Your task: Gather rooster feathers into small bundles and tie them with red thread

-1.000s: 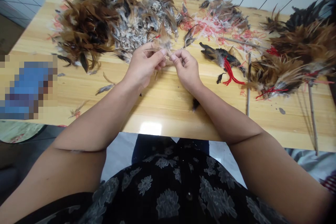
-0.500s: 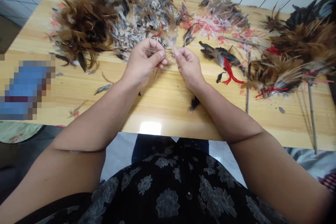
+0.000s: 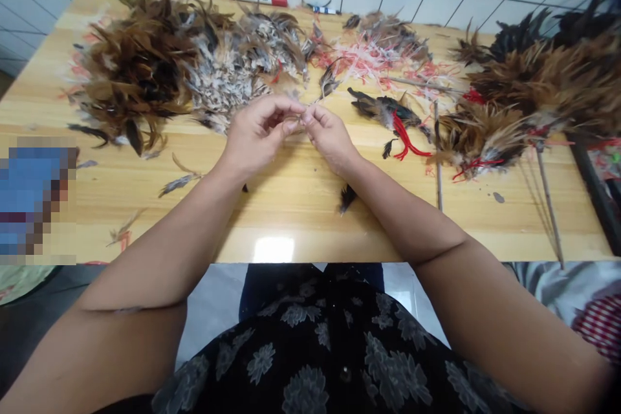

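Pinched shut between the fingertips of the left hand and the right hand, a thin feather quill is held just above the middle of the table. Loose feathers are heaped at the far left corner. Bundles bound with red cord are laid toward the right edge. Much of the heap is judged unbound.

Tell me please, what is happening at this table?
A person sits at a wooden table and pinches what looks like a thin feather between the fingertips of the left hand and the right hand. Behind the hands lie a brown feather pile and a speckled grey pile. To the right lie feather bunches bound with red cord on sticks.
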Demonstrator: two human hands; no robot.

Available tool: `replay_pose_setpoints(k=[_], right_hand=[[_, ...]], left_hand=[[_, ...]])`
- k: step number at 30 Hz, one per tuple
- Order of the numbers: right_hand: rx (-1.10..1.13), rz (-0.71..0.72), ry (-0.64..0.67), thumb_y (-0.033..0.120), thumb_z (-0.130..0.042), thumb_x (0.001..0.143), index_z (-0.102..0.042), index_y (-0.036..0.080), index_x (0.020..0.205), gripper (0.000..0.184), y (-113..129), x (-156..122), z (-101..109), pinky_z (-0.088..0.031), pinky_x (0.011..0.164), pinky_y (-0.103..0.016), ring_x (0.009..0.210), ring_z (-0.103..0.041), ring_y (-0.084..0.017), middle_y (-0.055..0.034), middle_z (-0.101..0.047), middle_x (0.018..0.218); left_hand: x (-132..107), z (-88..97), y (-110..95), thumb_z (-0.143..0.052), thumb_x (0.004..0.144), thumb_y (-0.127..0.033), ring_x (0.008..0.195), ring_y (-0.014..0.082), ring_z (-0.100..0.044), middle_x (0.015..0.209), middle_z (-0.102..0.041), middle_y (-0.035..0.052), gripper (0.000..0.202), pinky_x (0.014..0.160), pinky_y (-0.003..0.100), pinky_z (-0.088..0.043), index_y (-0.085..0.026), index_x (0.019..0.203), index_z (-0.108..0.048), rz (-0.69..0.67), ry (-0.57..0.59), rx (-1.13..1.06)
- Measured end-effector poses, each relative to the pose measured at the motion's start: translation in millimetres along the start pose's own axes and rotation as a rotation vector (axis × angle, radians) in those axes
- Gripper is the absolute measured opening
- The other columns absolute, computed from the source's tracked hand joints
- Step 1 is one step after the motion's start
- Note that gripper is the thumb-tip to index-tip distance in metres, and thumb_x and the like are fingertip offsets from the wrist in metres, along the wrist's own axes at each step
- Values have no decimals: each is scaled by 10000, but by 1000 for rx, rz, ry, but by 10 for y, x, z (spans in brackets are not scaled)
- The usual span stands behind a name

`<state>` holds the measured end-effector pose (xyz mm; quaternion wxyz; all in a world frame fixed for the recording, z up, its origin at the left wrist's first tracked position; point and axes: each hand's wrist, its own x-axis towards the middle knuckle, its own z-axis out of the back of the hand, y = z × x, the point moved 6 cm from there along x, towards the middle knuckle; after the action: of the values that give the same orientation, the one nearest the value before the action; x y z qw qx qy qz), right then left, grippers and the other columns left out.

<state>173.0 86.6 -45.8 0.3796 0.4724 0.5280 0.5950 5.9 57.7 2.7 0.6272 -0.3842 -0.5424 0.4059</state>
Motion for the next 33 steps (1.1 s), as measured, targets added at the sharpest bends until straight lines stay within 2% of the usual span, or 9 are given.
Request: replay_pose_setpoints(k=[3, 7, 12, 15, 18, 22, 28, 31, 33], right_hand=[[43, -9, 36, 704, -928, 1148, -559, 275, 910, 615, 22, 10, -37, -615, 996, -306, 998, -669, -174, 25, -646, 908], [58, -92, 26, 537, -1009, 1122, -576, 266, 879, 566, 64, 4, -63, -613, 1043, -305, 984, -669, -166, 37, -668, 908], [9, -130, 45, 564, -1033, 1095, -620, 262, 865, 562, 127, 6, -113, -634, 1037, -319, 969, -683, -181, 23, -725, 919], [-5, -113, 58, 578, -1056, 1072, -649, 252, 902, 548, 76, 31, -121, -613, 990, -309, 954, -674, -173, 23, -739, 947], [-50, -81, 73, 589, -1060, 1064, -679, 247, 951, 525, -22, 51, -111, -582, 938, -304, 943, -642, -171, 22, -733, 963], [-98, -29, 79, 638, -1034, 1072, -714, 247, 1024, 507, -132, 65, -77, -574, 916, -313, 933, -625, -176, 18, -735, 965], [-138, -4, 53, 790, -984, 1039, -728, 253, 1041, 595, -97, 24, -27, -607, 942, -336, 952, -657, -190, 6, -748, 966], [-176, -3, 45, 754, -965, 1067, -731, 257, 1005, 553, -8, -28, -27, -593, 953, -346, 952, -660, -198, 3, -753, 966], [-221, -6, 47, 690, -962, 1093, -728, 258, 970, 506, 48, -56, -36, -565, 948, -350, 936, -642, -200, 7, -743, 945]], left_hand=[[-30, 55, -19, -1068, 1050, -416, 1036, 276, -812, 1071, -913, 35, 211, 1070, 458, -626, -249, 1042, -940, -62, 1, 121], [-86, 133, 0, -1059, 1088, -479, 1027, 299, -860, 1062, -931, 16, 230, 1035, 483, -690, -282, 1041, -948, -69, -28, 135], [-91, 248, 75, -1104, 1041, -417, 1111, 326, -946, 1035, -935, -22, 138, 972, 467, -801, -376, 1064, -974, 8, -41, 81], [-58, 250, 169, -1157, 1002, -488, 1111, 345, -957, 963, -902, -20, 234, 889, 459, -805, -371, 1030, -957, 88, -1, 11], [-47, 226, 257, -1202, 951, -604, 1025, 329, -944, 885, -858, 1, 421, 805, 433, -749, -310, 961, -901, 153, -37, -7], [-48, 162, 339, -1263, 870, -669, 1024, 342, -901, 827, -804, 18, 603, 756, 407, -674, -273, 925, -811, 237, -73, -37], [-51, 101, 331, -1189, 923, -469, 694, 197, -641, 761, -724, 7, 451, 641, 350, -494, -253, 841, -802, 262, -118, -95], [-61, 92, 334, -1182, 903, -379, 706, 200, -650, 776, -739, 6, 397, 645, 343, -510, -263, 834, -809, 245, -129, -141], [-65, 82, 336, -1214, 903, -409, 728, 208, -676, 806, -759, 0, 429, 664, 348, -538, -277, 858, -809, 227, -119, -151]])
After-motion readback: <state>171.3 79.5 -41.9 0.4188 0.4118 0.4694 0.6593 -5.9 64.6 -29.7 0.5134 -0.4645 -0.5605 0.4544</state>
